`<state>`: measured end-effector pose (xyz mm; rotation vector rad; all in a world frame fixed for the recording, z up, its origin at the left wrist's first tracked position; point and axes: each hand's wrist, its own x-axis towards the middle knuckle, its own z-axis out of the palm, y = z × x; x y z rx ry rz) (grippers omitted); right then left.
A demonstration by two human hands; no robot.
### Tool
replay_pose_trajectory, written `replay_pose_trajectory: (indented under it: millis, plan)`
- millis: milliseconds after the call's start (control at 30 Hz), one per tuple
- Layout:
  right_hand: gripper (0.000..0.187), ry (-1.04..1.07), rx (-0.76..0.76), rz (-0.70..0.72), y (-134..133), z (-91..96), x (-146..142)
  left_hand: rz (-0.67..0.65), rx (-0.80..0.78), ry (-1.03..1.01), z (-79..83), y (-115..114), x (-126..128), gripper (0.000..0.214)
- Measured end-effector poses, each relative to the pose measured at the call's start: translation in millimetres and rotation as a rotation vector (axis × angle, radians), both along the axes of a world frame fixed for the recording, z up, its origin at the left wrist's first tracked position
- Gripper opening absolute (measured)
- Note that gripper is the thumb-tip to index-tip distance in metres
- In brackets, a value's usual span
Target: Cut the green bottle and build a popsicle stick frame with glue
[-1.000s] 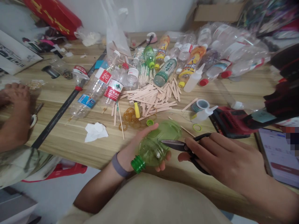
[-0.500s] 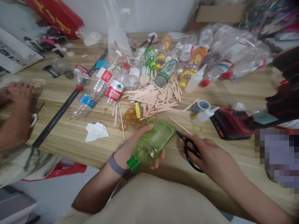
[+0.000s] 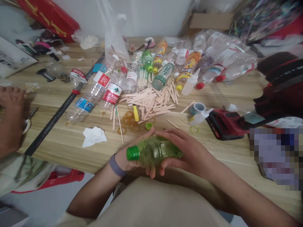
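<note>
Counts: 1 green bottle (image 3: 151, 150) in hand. On the counter (image 3: 63, 148): 2 white squeeze bottles (image 3: 190, 84), 2 orange-labelled bottles (image 3: 188, 68), 1 lime bottle (image 3: 147, 59), 1 green cap (image 3: 149, 126), 1 green ring (image 3: 195, 129), 1 tissue (image 3: 94, 135), 1 power tool (image 3: 224, 124). Wooden sticks (image 3: 153, 99): heap, too overlapped to count.

Pose: green bottle sideways between both hands, in front of the torso, neck pointing left. Left hand (image 3: 136, 163) under neck half, fingers curled below, thumb on far side; grip closed round it. Right hand (image 3: 191, 151) comes from the right, wraps base end, fingers far side, thumb near side; grip closed on it too.

Edges: left forearm crosses counter's front edge. Green cap sits just beyond left thumb; bare wood between tissue and left wrist. Power tool stands apart, beyond right forearm.
</note>
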<state>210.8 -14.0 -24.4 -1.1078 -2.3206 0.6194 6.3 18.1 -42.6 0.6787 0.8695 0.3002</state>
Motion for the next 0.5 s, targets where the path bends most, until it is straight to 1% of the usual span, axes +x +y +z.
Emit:
replay_pose_trajectory:
  millis: [33, 67, 100, 133, 167, 200, 267, 333, 367, 433, 500]
  plan:
    - [0.053, 0.029, -0.03, -0.09, 0.4, -3.7, -3.2, -0.052, 0.032, 0.012, -3.9, 0.6, -0.4, 0.079]
    - [0.047, 0.055, -0.046, -0.193, -0.2, -7.9, -6.5, -0.067, 0.073, 0.023, -7.2, 0.1, -0.4, 0.085]
    - [0.044, 0.077, -0.053, -0.294, -1.4, -12.2, -10.0, -0.025, 0.154, 0.043, -9.2, -1.5, 0.1, 0.089]
    - [0.042, 0.094, -0.062, -0.37, -3.2, -16.2, -13.9, 0.07, 0.26, 0.072, -9.8, -4.3, 1.2, 0.09]
    - [0.044, 0.112, -0.057, -0.423, -5.3, -19.5, -18.3, 0.155, 0.352, 0.096, -9.0, -7.9, 3.0, 0.085]
    - [0.047, 0.127, -0.045, -0.451, -7.5, -22.2, -23.0, 0.207, 0.437, 0.11, -7.2, -11.9, 5.4, 0.075]
    - [0.054, 0.139, 0.028, -0.47, -11.3, -25.5, -32.2, 0.287, 0.649, 0.136, -3.5, -19.1, 10.7, 0.062]
    - [0.056, 0.132, 0.158, -0.485, -13.7, -26.5, -38.8, 0.308, 0.754, 0.13, -5.0, -23.2, 14.0, 0.052]
    - [0.054, 0.117, 0.229, -0.491, -14.3, -26.3, -40.6, 0.31, 0.787, 0.122, -8.9, -24.1, 14.1, 0.049]
    - [0.047, 0.066, 0.322, -0.47, -15.1, -25.0, -41.6, 0.324, 0.85, 0.11, -22.4, -24.9, 10.7, 0.043]
    - [0.041, 0.016, 0.344, -0.419, -15.6, -22.6, -39.7, 0.364, 0.964, 0.122, -38.3, -25.7, 4.6, 0.046]
